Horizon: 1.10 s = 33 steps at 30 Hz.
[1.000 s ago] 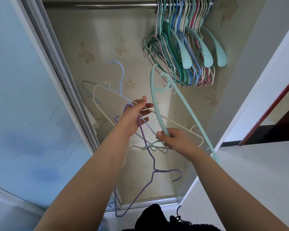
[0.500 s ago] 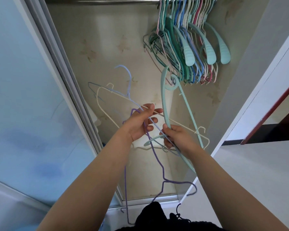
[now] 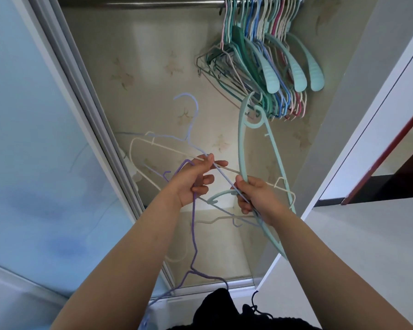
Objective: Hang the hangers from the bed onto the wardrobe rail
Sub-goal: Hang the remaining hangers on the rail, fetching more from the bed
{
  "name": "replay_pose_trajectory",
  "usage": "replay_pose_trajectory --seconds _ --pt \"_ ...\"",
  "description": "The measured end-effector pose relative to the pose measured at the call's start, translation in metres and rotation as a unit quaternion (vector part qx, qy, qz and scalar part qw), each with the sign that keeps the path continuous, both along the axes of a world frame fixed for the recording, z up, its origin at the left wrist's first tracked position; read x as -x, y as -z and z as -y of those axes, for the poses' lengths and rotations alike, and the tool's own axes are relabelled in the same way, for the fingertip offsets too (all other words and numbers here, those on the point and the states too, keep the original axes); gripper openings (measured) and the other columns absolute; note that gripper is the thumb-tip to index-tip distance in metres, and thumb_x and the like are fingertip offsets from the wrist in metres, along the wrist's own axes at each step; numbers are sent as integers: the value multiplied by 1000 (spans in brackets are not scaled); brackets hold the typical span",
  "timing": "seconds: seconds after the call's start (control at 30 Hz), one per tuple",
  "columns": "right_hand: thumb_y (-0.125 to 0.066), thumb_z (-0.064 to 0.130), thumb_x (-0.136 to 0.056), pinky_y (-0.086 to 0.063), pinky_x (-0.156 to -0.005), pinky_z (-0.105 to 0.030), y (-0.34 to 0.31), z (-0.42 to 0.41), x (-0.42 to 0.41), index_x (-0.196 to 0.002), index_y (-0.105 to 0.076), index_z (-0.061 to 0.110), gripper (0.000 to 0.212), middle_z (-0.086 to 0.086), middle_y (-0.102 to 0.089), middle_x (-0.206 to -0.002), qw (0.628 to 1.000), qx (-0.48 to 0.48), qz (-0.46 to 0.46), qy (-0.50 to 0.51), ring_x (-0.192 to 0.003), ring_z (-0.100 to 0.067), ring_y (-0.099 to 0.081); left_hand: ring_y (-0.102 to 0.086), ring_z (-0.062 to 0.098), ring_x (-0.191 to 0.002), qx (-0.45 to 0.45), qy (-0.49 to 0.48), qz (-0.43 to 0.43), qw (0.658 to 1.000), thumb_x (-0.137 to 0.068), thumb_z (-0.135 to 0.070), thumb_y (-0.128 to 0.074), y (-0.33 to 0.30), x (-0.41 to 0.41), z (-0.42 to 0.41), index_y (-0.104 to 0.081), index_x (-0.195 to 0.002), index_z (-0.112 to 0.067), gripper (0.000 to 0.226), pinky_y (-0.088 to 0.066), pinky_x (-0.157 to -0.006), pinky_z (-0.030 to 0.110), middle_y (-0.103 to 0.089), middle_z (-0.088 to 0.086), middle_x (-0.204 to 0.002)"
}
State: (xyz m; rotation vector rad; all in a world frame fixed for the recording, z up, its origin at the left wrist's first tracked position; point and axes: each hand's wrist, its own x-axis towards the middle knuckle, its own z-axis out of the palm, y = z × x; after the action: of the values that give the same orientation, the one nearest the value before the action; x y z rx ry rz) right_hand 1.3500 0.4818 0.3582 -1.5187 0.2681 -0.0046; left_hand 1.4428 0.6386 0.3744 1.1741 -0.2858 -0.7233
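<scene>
I stand at the open wardrobe with a tangle of hangers held between both hands. My left hand grips thin wire hangers: a purple one dangling down, a cream one and a light blue one with its hook pointing up. My right hand closes on a wide mint plastic hanger, whose hook sits just below the hung bunch. The steel rail runs across the top. Many hangers hang packed at its right end.
A frosted sliding door with its metal frame bounds the left. The wardrobe's white side panel bounds the right. The rail's left stretch carries nothing. Dark clothing shows at the bottom edge.
Both hands have drawn closer together and risen slightly. The mint hanger swung more upright, its hook nearer the hung bunch. The purple hanger shifted under my left hand.
</scene>
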Motion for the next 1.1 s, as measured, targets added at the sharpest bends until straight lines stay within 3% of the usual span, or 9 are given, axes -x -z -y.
replay_pose_trajectory --seconds 0.1,0.23,0.33,0.43,0.53,0.63,0.77,0.93,1.1 --pt "-47 33 -99 -41 -44 -24 0 2 0 -78 -56 11 32 -1 -38 -52 997 79 4 7 -41 -13 -36 -32 5 -52 31 11 -46 998 -79 -34 -63 5 0 -4 -51 -91 -21 22 -9 -37 14 -67 0 -118" --pt "-50 28 -98 -51 -55 -23 5 3 -2 -82 -58 15 22 0 -48 -59 983 182 7 15 -49 -12 -46 -47 6 -53 45 6 -90 995 -81 -27 -65 10 0 -7 -54 -92 -20 17 -17 -36 13 -66 3 -120" --pt "-54 21 -94 -42 -56 -11 8 3 -4 -78 -58 18 16 4 -55 -65 956 294 17 10 -59 -11 -52 -50 6 -53 38 -34 -132 990 -89 -21 -60 13 -3 -3 -54 -83 -19 9 -24 -36 14 -68 4 -111" --pt "-56 19 -90 -42 -65 -20 15 2 -5 -79 -62 20 12 3 -62 -77 937 347 31 38 -74 -16 -57 -50 8 -51 34 -66 -168 983 -94 -11 -49 16 -7 0 -53 -76 -16 19 -31 -41 15 -71 5 -99" --pt "-57 24 -91 -41 -66 -23 21 0 -3 -91 -64 21 8 5 -64 -84 933 353 12 73 -78 -15 -57 -52 10 -49 14 -92 -173 981 -92 -5 -44 20 -10 -1 -53 -77 -18 21 -34 -45 17 -73 7 -92" --pt "-55 24 -93 -40 -62 -22 27 1 -1 -90 -63 22 9 3 -64 -83 935 338 23 102 -76 -16 -57 -50 10 -43 -32 -117 -153 981 -89 -3 -42 18 -12 -2 -53 -79 -20 23 -30 -47 18 -71 6 -79" --pt "-54 20 -94 -41 -67 -25 26 7 -3 -87 -62 20 11 4 -63 -75 947 278 48 156 -70 -14 -56 -44 10 -41 -48 -132 -138 980 -91 -15 -51 17 -18 -4 -54 -80 -20 13 -26 -41 16 -65 3 -71" --pt "-56 21 -95 -39 -59 -21 14 14 -3 -79 -61 21 17 12 -59 -57 961 252 58 95 -49 2 -48 -40 7 -40 -76 -191 -103 973 -98 -39 -47 23 -26 -5 -53 -76 -22 28 -20 -39 16 -55 -5 -70" --pt "-54 19 -96 -38 -55 -24 4 25 0 -89 -65 8 17 2 -55 -61 982 182 46 15 -52 -10 -44 -36 5 -36 -61 -257 -92 960 -103 -36 -37 25 -35 -7 -47 -70 -19 37 -20 -37 15 -48 -3 -72"
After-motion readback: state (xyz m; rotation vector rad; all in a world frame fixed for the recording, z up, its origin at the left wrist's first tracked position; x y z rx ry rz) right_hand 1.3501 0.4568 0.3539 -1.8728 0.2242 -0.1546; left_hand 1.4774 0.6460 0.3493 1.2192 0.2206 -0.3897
